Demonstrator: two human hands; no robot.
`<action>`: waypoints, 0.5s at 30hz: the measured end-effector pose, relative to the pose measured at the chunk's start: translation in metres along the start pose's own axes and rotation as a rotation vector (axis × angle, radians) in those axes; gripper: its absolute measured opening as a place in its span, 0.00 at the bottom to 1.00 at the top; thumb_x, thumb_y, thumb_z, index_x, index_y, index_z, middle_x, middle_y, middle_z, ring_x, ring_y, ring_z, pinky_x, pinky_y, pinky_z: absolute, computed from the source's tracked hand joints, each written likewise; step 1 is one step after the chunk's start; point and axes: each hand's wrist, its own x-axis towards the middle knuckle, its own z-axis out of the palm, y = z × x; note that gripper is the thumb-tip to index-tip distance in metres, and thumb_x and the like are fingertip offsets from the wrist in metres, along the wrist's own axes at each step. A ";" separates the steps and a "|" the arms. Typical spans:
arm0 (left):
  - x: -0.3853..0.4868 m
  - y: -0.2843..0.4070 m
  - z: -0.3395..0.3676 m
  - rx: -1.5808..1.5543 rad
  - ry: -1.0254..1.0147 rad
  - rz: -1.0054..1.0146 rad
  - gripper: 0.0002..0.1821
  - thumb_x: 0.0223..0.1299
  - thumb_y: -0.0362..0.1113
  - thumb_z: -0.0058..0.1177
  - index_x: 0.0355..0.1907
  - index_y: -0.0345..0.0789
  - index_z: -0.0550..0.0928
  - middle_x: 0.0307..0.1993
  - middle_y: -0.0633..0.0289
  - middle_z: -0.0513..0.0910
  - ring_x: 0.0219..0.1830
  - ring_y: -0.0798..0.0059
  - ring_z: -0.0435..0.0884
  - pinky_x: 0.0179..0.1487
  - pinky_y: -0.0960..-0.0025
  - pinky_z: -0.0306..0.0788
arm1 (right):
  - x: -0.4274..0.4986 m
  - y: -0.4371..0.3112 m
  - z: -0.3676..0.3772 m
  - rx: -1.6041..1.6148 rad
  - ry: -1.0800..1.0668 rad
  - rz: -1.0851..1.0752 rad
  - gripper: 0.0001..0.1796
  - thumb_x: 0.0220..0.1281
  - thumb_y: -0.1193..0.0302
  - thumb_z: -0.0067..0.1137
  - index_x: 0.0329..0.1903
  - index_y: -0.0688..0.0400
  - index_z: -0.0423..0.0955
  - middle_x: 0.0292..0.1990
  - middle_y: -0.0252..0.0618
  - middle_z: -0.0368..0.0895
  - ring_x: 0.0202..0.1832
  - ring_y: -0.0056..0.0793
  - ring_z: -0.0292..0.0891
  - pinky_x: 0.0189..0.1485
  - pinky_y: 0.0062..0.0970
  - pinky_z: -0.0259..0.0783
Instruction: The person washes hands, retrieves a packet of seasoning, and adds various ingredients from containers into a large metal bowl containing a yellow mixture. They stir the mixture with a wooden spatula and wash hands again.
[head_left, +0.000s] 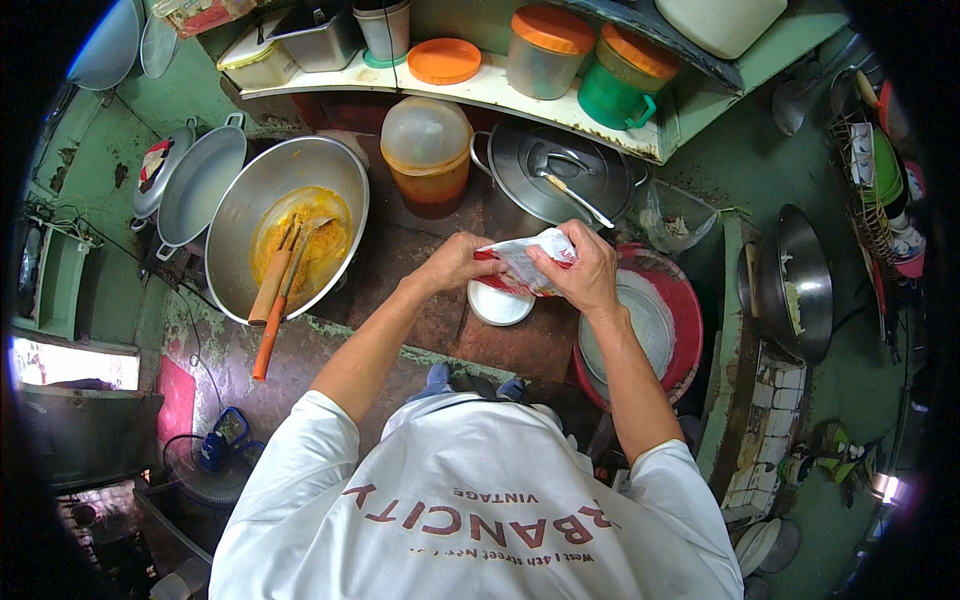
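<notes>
Both of my hands grip a red and white plastic packet (521, 264) in front of me. My left hand (461, 261) pinches its left side, and my right hand (581, 268) has hold of the right end. Directly below the packet is a round white bowl (501, 304), partly covered by it; white material seems to fill the bowl. Right of it, under my right forearm, stands a red plastic tub (686, 300) with a metal basin of whitish liquid (637, 319) in it. Whether the packet's mouth is open cannot be made out.
Left, a large metal basin (225, 225) holds a yellow mixture (322, 232) and wooden-handled utensils (274, 289). Behind stand a lidded plastic container (425, 150) and a lidded pot (517, 161) with a spoon on top. A shelf (480, 75) overhangs the back. At right is a wok (814, 281).
</notes>
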 end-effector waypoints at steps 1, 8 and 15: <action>-0.001 0.000 0.000 0.014 -0.008 -0.004 0.14 0.60 0.38 0.64 0.42 0.29 0.86 0.31 0.62 0.86 0.34 0.80 0.81 0.41 0.70 0.75 | 0.000 0.000 0.000 0.003 0.001 0.002 0.20 0.50 0.60 0.74 0.34 0.59 0.74 0.28 0.43 0.80 0.29 0.41 0.79 0.33 0.35 0.73; 0.003 0.005 0.002 -0.006 -0.005 -0.042 0.14 0.59 0.39 0.64 0.41 0.29 0.86 0.30 0.61 0.86 0.32 0.80 0.80 0.39 0.70 0.75 | 0.000 0.002 -0.005 0.015 -0.060 0.038 0.22 0.48 0.59 0.74 0.39 0.59 0.75 0.32 0.43 0.81 0.35 0.41 0.79 0.39 0.37 0.74; 0.001 0.011 0.003 0.041 0.021 0.028 0.15 0.61 0.41 0.62 0.39 0.29 0.86 0.27 0.57 0.85 0.30 0.79 0.79 0.38 0.68 0.74 | -0.017 0.038 -0.062 0.052 -0.441 0.201 0.35 0.46 0.62 0.73 0.59 0.54 0.71 0.48 0.44 0.81 0.51 0.41 0.78 0.56 0.37 0.72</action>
